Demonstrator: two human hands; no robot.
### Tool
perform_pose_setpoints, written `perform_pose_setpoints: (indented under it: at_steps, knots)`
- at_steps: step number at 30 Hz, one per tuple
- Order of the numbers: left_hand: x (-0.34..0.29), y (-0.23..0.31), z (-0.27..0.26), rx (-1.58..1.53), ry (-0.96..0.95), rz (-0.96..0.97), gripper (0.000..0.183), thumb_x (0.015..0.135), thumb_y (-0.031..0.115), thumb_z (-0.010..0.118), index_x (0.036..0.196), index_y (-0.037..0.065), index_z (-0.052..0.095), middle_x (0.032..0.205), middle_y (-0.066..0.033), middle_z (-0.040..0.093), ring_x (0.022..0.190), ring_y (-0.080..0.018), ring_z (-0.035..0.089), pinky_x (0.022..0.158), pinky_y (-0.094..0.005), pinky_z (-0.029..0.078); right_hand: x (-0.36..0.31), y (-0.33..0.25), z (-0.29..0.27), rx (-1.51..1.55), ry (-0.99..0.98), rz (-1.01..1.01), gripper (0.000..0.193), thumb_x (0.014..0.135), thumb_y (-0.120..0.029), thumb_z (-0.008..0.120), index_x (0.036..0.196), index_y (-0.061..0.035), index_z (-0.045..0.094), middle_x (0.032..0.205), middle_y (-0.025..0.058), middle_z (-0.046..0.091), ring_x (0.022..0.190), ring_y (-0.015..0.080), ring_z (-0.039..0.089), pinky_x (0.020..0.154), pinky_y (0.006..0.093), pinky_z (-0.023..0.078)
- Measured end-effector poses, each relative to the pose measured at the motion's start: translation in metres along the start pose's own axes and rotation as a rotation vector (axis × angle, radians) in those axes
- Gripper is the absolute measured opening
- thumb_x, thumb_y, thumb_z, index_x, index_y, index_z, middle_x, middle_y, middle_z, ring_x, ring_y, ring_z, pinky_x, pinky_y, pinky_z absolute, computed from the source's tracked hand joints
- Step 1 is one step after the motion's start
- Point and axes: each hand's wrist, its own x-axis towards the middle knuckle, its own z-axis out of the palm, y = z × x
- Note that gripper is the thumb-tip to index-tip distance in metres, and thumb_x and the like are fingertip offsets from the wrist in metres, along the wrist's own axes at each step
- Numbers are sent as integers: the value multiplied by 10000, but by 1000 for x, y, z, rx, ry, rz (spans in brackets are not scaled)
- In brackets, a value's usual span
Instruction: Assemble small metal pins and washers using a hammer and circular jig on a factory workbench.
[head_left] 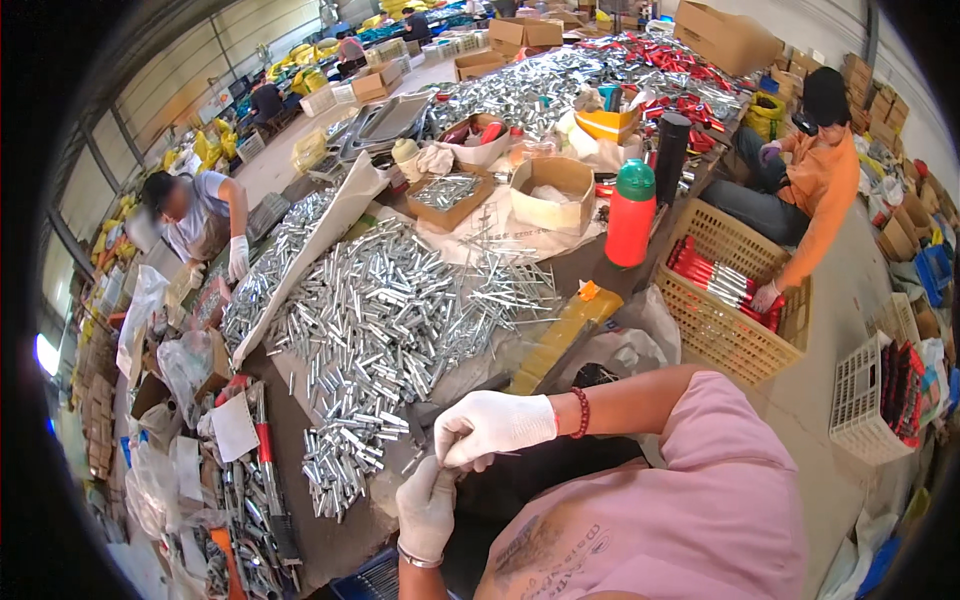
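Observation:
My left hand and my right hand, both in white gloves, meet at the near edge of the table. The fingers of both are closed in a pinch, touching each other. A thin metallic tip shows beneath my right hand; the rest of what the fingers hold is hidden. Close to my left fingertips is a small metal piece, and I cannot tell whether it is held. Just beyond lies a large heap of silver metal tubes, with thinner metal pins on its right side.
A red bottle stands behind a yellow-wrapped bar. At right, a co-worker in orange reaches into a yellow crate of red-handled tools. Another co-worker works at left. Tools and plastic bags crowd the left side.

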Motion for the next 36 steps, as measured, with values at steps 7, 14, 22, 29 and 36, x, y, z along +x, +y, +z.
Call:
perform_pose_setpoints:
  at_steps: [7,14,22,29,36]
  knots:
    - [2,-5,-4,183,26,230,101,1024,102,641,1053,25,700,779,-172,685,682,-346,685,598,-402,499,-3,12,0,172,-34,17,182,998,-158,671,1090,-4,697,932,56,726,796,120,705,725,272,589]
    - [-2,-18,-2,122,105,166,114,1013,94,644,1077,18,699,838,-193,689,763,-380,693,650,-421,505,0,19,-9,674,-309,23,475,1119,-391,511,1342,20,596,1029,115,712,855,228,714,810,358,594]
    - [-7,-10,3,20,82,48,106,952,28,669,1047,16,714,824,-128,695,761,-268,692,698,-366,533,4,43,-4,800,-322,5,309,1113,-270,546,1272,-11,606,1058,120,724,950,244,732,804,368,598]
    - [15,-14,5,226,615,272,260,964,133,726,1165,-26,684,1164,-181,682,1066,-328,663,910,-401,530,15,32,3,1018,-238,-131,344,1103,-249,577,1360,-21,588,1087,120,729,981,246,739,836,354,611]
    - [6,-9,10,-44,449,84,269,927,-45,606,1187,-46,676,1155,-130,658,1052,-229,644,949,-350,521,24,32,13,1037,-226,-138,321,1112,-253,562,1329,-19,592,1112,106,722,949,190,721,811,321,587]
